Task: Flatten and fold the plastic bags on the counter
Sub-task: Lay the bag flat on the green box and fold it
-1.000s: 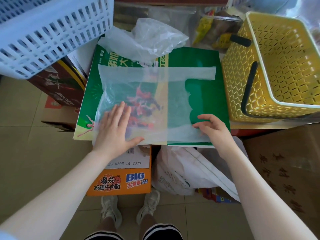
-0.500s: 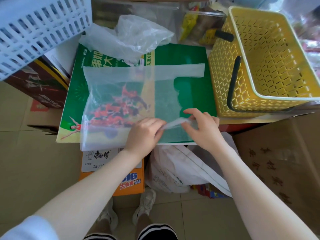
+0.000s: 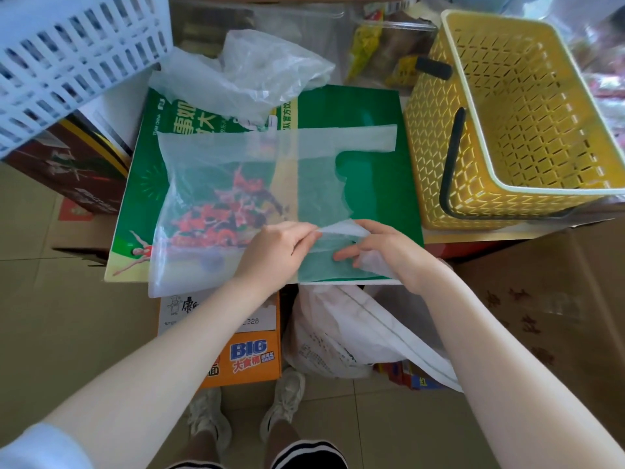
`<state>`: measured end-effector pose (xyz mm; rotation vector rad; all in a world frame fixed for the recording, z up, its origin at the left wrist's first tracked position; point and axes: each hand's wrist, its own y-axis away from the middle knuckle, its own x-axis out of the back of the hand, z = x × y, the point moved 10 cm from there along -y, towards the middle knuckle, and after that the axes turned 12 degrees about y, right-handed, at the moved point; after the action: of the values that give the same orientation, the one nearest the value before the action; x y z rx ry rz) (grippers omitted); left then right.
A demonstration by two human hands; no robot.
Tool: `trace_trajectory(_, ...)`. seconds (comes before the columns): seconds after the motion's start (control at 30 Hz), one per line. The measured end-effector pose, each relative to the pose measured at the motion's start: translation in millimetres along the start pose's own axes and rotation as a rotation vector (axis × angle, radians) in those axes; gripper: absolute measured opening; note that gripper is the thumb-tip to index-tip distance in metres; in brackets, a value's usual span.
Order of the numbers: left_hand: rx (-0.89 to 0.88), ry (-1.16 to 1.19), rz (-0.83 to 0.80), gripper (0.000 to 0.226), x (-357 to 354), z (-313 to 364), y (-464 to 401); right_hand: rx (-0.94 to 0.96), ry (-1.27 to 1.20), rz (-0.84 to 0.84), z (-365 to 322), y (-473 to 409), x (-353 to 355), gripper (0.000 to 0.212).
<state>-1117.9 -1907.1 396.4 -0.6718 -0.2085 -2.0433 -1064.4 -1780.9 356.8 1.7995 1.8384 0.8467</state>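
A thin translucent plastic bag [image 3: 230, 184] lies flattened on a green printed carton [image 3: 368, 110], one handle strip reaching right along its far edge. At the near right, my left hand [image 3: 280, 248] and my right hand [image 3: 382, 248] both pinch the bag's other handle strip, which is lifted off the carton and partly turned over between the fingers. A second, crumpled clear bag [image 3: 247, 72] sits at the carton's far edge.
A yellow lattice basket [image 3: 514, 123] with black handles stands right of the carton. A white lattice crate [image 3: 67, 45] overhangs the far left. Below the carton's near edge are an orange noodle box [image 3: 250, 357] and a white sack [image 3: 351, 333]. Brown cartons sit right.
My left hand left the bag's left half and came right to meet the right hand. Both took hold of the near handle strip and lifted it off the carton.
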Motion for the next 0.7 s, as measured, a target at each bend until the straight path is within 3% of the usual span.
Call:
trace_trajectory(0.1,-0.117,-0.064,-0.134,0.043,-18,-1,12,0.016,-0.267,-0.042,2,1,-4,0.036)
trace_trajectory(0.2,-0.161,-0.219,-0.309,0.043,-39,-16,29,-0.052,-0.195,0.101,25,-11,8,0.043)
trace_trajectory(0.27,-0.205,-0.206,-0.371,0.044,-41,-17,38,-0.034,-0.060,0.247,27,-15,16,0.026)
trace_trajectory(0.33,-0.211,-0.146,-0.325,0.044,-28,-14,43,0.047,0.059,0.327,19,-15,16,0.006)
trace_trajectory(0.5,0.158,-0.241,0.010,0.058,46,-67,47,0.146,0.161,0.390,8,-10,16,0.025)
trace_trajectory(0.57,0.272,-0.391,-0.037,0.070,58,-95,57,0.144,0.139,0.401,12,-11,18,0.026)
trace_trajectory(0.7,0.254,-0.645,-0.125,0.078,61,-115,74,0.151,0.051,0.433,16,-8,21,0.030)
